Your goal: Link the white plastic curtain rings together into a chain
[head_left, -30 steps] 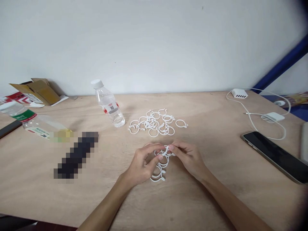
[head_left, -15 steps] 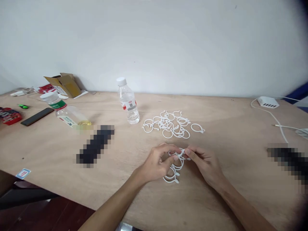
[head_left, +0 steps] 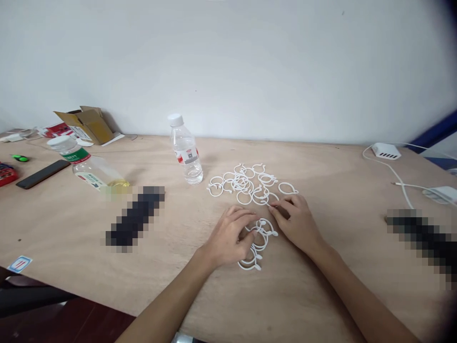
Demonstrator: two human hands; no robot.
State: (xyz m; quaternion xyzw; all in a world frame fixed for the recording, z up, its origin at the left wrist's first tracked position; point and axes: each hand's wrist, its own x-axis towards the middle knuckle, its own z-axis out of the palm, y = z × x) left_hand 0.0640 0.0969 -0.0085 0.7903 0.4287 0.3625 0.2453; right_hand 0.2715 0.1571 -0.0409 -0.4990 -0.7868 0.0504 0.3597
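A loose pile of white plastic rings [head_left: 243, 183], each with small tab-like ends, lies on the table in the middle of the view. Nearer to me is a smaller overlapping group of the same rings [head_left: 262, 243]. My left hand [head_left: 232, 236] rests at the left of this near group, fingers curved and thumb apart, partly covering some rings. At the front right edge of the pile, my right hand [head_left: 296, 221] pinches a white plastic ring [head_left: 273, 196] between thumb and fingers. One more ring [head_left: 287, 188] lies just beyond that hand.
A clear water bottle [head_left: 186, 155] stands left of the pile. Farther left are a bottle with yellow liquid [head_left: 89, 166], an open cardboard box [head_left: 89, 125] and a dark flat bar [head_left: 43, 174]. A white charging hub [head_left: 386, 151] with cables is at the right.
My right hand has moved from the near group up to the pile and taken hold of a ring there. The ring between both hands now lies in the near group; my left hand has loosened.
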